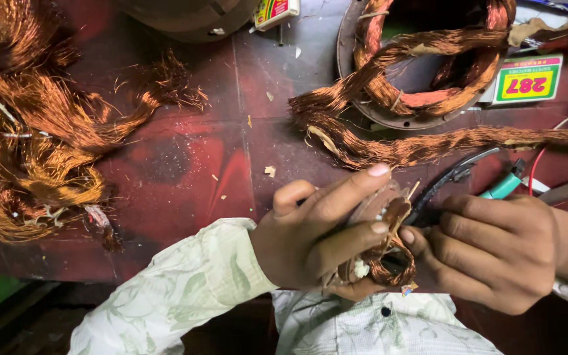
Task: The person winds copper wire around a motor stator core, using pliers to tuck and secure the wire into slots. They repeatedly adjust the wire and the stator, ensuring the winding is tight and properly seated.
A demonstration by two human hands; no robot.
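Nearest, the left hand (317, 236) wraps its fingers (346, 197) closed around a small copper wire coil (382, 253), thumb underneath. Just beside those fingers, the right hand (494, 253) is closed on dark pliers (451, 181), whose tip meets the coil's top. The coil looks light, springy and easily frayed, probably best held by its bundled body. Beyond the fingertips lie 2 twisted copper strands (428, 148), then a round metal ring (363, 108). Far left of the fingers, loose copper wire (41, 131) is heaped.

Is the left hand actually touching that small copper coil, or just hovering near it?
Touching. The head view shows the left hand wrapped around the small copper coil, its fingers and thumb pressed against it with no gap visible.
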